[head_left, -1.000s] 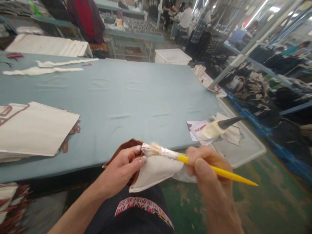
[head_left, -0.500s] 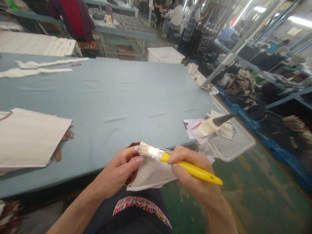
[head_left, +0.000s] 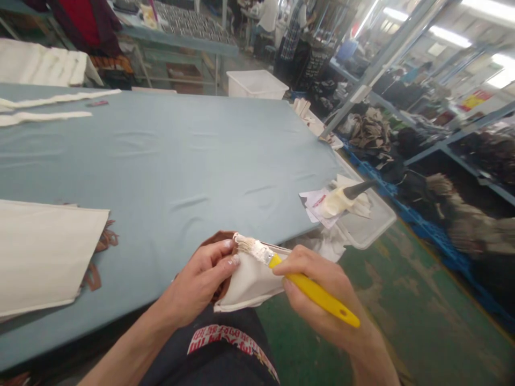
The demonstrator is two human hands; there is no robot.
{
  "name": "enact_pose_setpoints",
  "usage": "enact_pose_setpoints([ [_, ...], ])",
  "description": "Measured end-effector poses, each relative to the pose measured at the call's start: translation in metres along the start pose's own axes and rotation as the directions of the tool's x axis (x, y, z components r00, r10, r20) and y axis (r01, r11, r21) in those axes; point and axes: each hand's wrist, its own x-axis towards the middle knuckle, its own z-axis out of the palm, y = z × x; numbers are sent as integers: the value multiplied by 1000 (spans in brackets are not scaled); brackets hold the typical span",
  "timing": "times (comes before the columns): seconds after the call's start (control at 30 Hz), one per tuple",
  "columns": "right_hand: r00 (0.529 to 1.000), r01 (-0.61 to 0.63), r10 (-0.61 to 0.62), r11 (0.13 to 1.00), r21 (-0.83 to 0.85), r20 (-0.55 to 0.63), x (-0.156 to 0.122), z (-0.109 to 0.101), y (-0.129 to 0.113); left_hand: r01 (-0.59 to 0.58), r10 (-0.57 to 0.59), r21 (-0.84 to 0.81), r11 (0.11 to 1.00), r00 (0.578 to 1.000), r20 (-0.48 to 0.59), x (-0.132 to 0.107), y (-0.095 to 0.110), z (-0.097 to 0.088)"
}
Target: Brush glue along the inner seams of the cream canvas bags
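Observation:
A paintbrush (head_left: pixel 314 289) with a yellow handle is gripped in my right hand (head_left: pixel 317 279). Its bristles, coated with something whitish, touch the upper edge of a cream fabric piece (head_left: pixel 253 284) with brown trim. My left hand (head_left: pixel 205 273) pinches that piece at its left side, thumb in front, fingers partly hidden behind; white smears mark the fingertips. The piece is held above my lap at the table's front edge. To the left lies a stack of cream fabric panels (head_left: pixel 44 257) with brown straps (head_left: pixel 94 276) poking out.
A blue-grey covered table (head_left: pixel 181 150) spans the middle. At its right edge sit a pale bottle with a dark nozzle (head_left: pixel 336 203) and a paper (head_left: pixel 311 202), beside a translucent tray (head_left: pixel 374 225). A white bin (head_left: pixel 257 84) stands beyond; a metal post (head_left: pixel 354 96) rises right. People work in the background.
The brush's handle end has tilted lower, with its bristles still at the fabric's edge. The view has shifted, so the table and stack sit further left.

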Motion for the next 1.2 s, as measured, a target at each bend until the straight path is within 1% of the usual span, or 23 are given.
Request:
enact_pose_setpoints([
  [0.13, 1000, -21, 22, 997, -71, 16, -3, 5, -14, 18, -18, -8, 1000, 1000, 4, -5, -1, -10],
  [0.27, 999, -52, 52, 988, -148, -5, -7, 11, -23, 26, -26, -21, 999, 1000, -4, -12, -2, -18],
  [0.4, 999, -48, 44, 971, -234, -21, -9, 14, -31, 40, -41, -46, 998, 999, -20, -18, -2, -23],
  [0.53, 999, -44, 50, 969, -244, 16, -9, 20, -38, 55, -58, -85, 995, 998, -25, -17, 0, -25],
  [0.67, 997, -19, 41, 955, -296, 67, -8, 28, -47, 70, -73, -76, 995, 996, -41, -16, 1, -26],
  [0.77, 998, 7, 13, 934, -356, 54, -8, 30, -57, 18, -20, -45, 999, 998, -60, -20, 3, -27],
  [0.87, 1000, -12, 18, 913, -409, 10, -7, 31, -66, -45, 45, -9, 999, 998, -53, -23, 6, -26],
  [0.97, 999, -36, 33, 919, -393, -15, -3, 38, -70, -62, 62, 8, 998, 998, -3, -25, 4, -26],
  [1.1, 997, -34, 5, 933, -357, -82, 7, 51, -71, -79, 78, 34, 996, 996, 37, -25, 0, -28],
  [1.2, 997, -20, -7, 941, -339, -79, 13, 59, -73, -124, 120, 95, 988, 992, 45, -28, 0, -29],
])
